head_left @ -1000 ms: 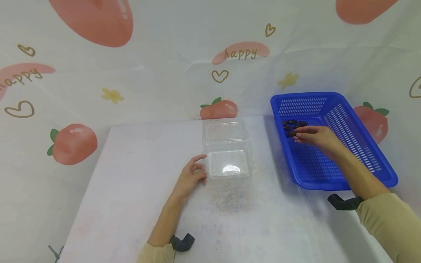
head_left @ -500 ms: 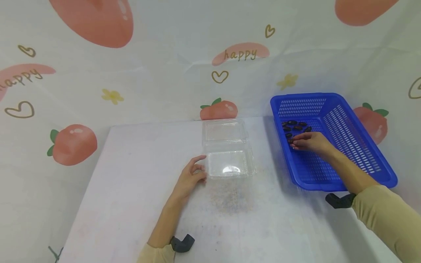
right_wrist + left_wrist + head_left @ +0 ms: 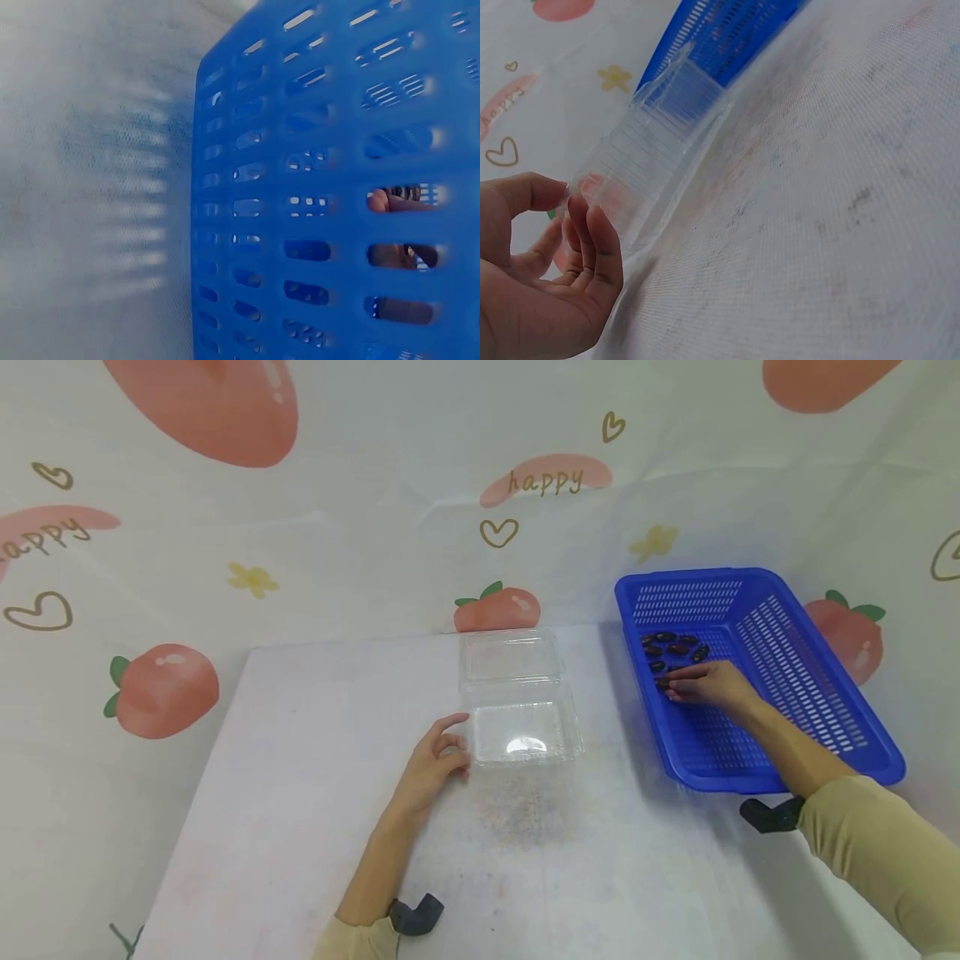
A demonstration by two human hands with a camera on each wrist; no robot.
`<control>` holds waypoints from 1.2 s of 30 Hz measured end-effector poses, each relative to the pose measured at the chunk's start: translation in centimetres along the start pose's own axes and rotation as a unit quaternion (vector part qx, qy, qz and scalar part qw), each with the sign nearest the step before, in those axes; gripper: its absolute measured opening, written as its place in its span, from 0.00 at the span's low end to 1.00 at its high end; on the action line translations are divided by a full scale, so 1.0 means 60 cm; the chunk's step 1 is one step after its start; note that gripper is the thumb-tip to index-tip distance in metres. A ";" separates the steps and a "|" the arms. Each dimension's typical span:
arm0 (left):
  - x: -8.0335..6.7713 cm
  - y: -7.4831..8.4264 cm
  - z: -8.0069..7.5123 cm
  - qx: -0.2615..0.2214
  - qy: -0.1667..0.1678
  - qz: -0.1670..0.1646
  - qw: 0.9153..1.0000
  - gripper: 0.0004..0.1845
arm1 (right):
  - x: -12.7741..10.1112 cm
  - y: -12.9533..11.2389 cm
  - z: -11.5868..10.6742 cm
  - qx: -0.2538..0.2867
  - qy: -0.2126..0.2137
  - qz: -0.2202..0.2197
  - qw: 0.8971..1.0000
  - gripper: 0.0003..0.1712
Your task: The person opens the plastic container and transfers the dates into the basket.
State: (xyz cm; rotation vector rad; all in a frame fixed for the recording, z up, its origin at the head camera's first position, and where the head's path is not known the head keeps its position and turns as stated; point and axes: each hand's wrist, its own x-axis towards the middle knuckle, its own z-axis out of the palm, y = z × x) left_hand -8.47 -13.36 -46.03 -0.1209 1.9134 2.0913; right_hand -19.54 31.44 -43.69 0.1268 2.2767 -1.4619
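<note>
Blue basket (image 3: 795, 668) with about 6 dark dates (image 3: 675, 650), right hand (image 3: 705, 683) pinching 1, left hand (image 3: 433, 767) relaxed beside 1 clear box (image 3: 521, 714)

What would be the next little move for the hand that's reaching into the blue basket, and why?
Probably the right hand should close its fingertips on one dark date and lift it. The hand lies low in the blue basket with its fingertips at the pile, though a firm grip cannot be made out. The clear box stands open, steadied at its corner by the left hand.
</note>
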 end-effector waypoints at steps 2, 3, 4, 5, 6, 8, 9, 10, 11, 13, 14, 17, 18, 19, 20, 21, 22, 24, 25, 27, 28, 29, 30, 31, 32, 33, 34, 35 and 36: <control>0.000 -0.001 0.000 0.001 0.000 -0.001 1.000 0.32 | 0.000 0.001 0.001 -0.013 0.003 -0.001 1.000 0.24; 0.000 0.000 -0.001 0.002 0.000 -0.001 1.000 0.32 | -0.001 0.001 0.001 -0.019 0.005 -0.001 1.000 0.24; 0.000 0.000 -0.001 0.002 0.001 -0.002 1.000 0.32 | -0.001 0.000 0.002 -0.027 0.006 -0.003 1.000 0.24; 0.000 -0.001 -0.001 0.003 0.000 -0.002 1.000 0.32 | -0.001 0.000 0.002 -0.035 0.009 -0.003 0.999 0.23; 0.000 -0.001 -0.001 0.002 0.000 -0.002 1.000 0.32 | -0.002 0.000 0.002 -0.043 0.012 -0.003 0.999 0.23; -0.001 0.001 -0.001 0.003 0.002 -0.002 1.000 0.32 | -0.003 -0.002 0.001 -0.060 0.018 -0.001 0.998 0.23; -0.001 0.001 -0.001 0.004 0.003 -0.001 1.000 0.32 | -0.003 -0.004 0.001 -0.066 0.022 0.002 0.998 0.23; -0.002 0.002 -0.001 0.004 0.005 -0.001 1.000 0.32 | -0.003 -0.005 0.000 -0.072 0.024 0.005 0.997 0.23; -0.002 0.003 -0.001 0.005 0.007 -0.001 1.000 0.32 | -0.003 -0.007 -0.001 -0.075 0.027 0.008 0.997 0.23; -0.002 0.004 -0.002 0.007 0.011 0.000 1.000 0.32 | -0.003 -0.011 -0.002 -0.077 0.029 0.015 0.997 0.24; -0.002 0.004 -0.002 0.008 0.012 0.000 1.000 0.32 | -0.004 -0.013 -0.003 -0.077 0.029 0.016 0.996 0.24; -0.001 0.003 -0.003 0.015 0.016 -0.002 1.000 0.31 | -0.009 -0.020 -0.008 -0.091 0.034 0.017 0.995 0.24; -0.001 0.003 -0.003 0.018 0.018 -0.005 1.000 0.31 | -0.011 -0.022 -0.009 -0.099 0.038 0.016 0.994 0.24; -0.002 0.003 -0.003 0.024 0.022 -0.007 0.999 0.31 | -0.013 -0.024 -0.010 -0.098 0.042 0.015 0.994 0.24; -0.002 0.002 -0.003 0.033 0.025 -0.009 0.999 0.31 | -0.016 -0.026 -0.011 -0.101 0.046 0.010 0.994 0.25; -0.003 0.003 -0.003 0.043 0.030 -0.009 0.999 0.31 | -0.020 -0.030 -0.013 -0.105 0.051 0.006 0.993 0.26; -0.004 0.004 -0.004 0.058 0.033 -0.005 0.998 0.30 | -0.024 -0.034 -0.014 -0.107 0.055 -0.001 0.993 0.27; -0.007 0.008 -0.007 0.092 0.039 0.005 0.995 0.29 | -0.035 -0.044 -0.014 -0.103 0.066 -0.023 0.992 0.29; -0.008 0.009 -0.010 0.115 0.040 0.018 0.992 0.28 | -0.041 -0.050 -0.014 -0.101 0.070 -0.038 0.992 0.30; -0.008 0.012 -0.016 0.163 0.044 0.045 0.985 0.28 | -0.055 -0.064 -0.011 -0.119 0.085 -0.067 0.987 0.31; -0.009 0.014 -0.020 0.189 0.048 0.058 0.979 0.27 | -0.062 -0.071 -0.007 -0.132 0.095 -0.079 0.984 0.31; -0.010 0.016 -0.024 0.215 0.052 0.068 0.973 0.27 | -0.070 -0.078 -0.002 -0.145 0.104 -0.094 0.980 0.31; -0.010 0.018 -0.029 0.242 0.053 0.082 0.965 0.28 | -0.077 -0.084 0.003 -0.155 0.111 -0.106 0.976 0.31; -0.010 0.020 -0.034 0.268 0.055 0.096 0.957 0.28 | -0.083 -0.089 0.010 -0.167 0.117 -0.116 0.972 0.32; -0.012 0.024 -0.038 0.290 0.056 0.105 0.950 0.29 | -0.089 -0.094 0.017 -0.180 0.123 -0.123 0.968 0.32; -0.013 0.026 -0.043 0.313 0.056 0.115 0.941 0.29 | -0.094 -0.099 0.024 -0.191 0.128 -0.130 0.965 0.33; -0.014 0.030 -0.047 0.336 0.057 0.123 0.932 0.30 | -0.098 -0.103 0.032 -0.201 0.129 -0.137 0.961 0.34; -0.015 0.033 -0.051 0.357 0.056 0.130 0.923 0.30 | -0.102 -0.107 0.040 -0.207 0.128 -0.145 0.959 0.35; -0.016 0.036 -0.056 0.376 0.055 0.135 0.915 0.31 | -0.105 -0.110 0.048 -0.214 0.125 -0.148 0.957 0.36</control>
